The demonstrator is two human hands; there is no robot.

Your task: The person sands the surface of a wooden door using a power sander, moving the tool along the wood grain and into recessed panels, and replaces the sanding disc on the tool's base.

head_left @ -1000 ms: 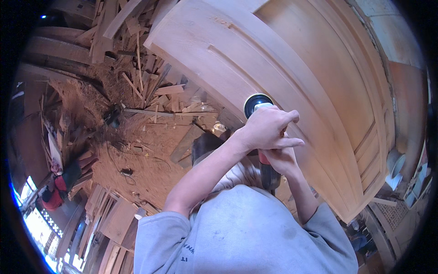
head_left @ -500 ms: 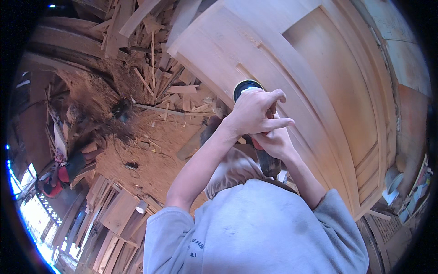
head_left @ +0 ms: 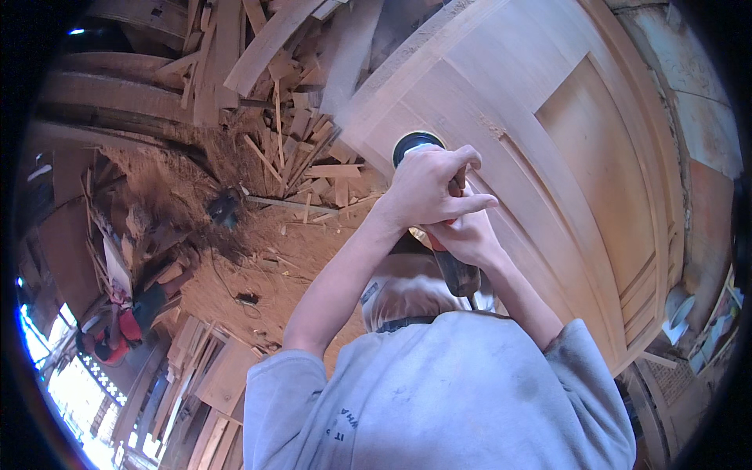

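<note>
An angle grinder [head_left: 458,274] with a dark body, red parts and a round disc at its front lies against a pale wooden door [head_left: 478,86]. My left hand [head_left: 423,184] is closed over the grinder's head, its thumb sticking out to the right. The disc shows just beyond my left knuckles, on the door's left part near the edge. Behind it, my right hand [head_left: 468,233] wraps round the grinder's body, its fingers partly hidden by the left hand. The door has a recessed brown panel [head_left: 599,149] and moulded grooves.
Wood offcuts [head_left: 313,168] pile up at the far left, over a sawdust-covered floor [head_left: 243,274]. Stacked boards [head_left: 223,376] stand at the lower left. Another person in red [head_left: 121,333] is at the left rim. A white container [head_left: 678,305] sits right of the door.
My hands and the grinder have shifted along the door, toward its far left corner. The view has turned slightly, so the door appears farther right.
</note>
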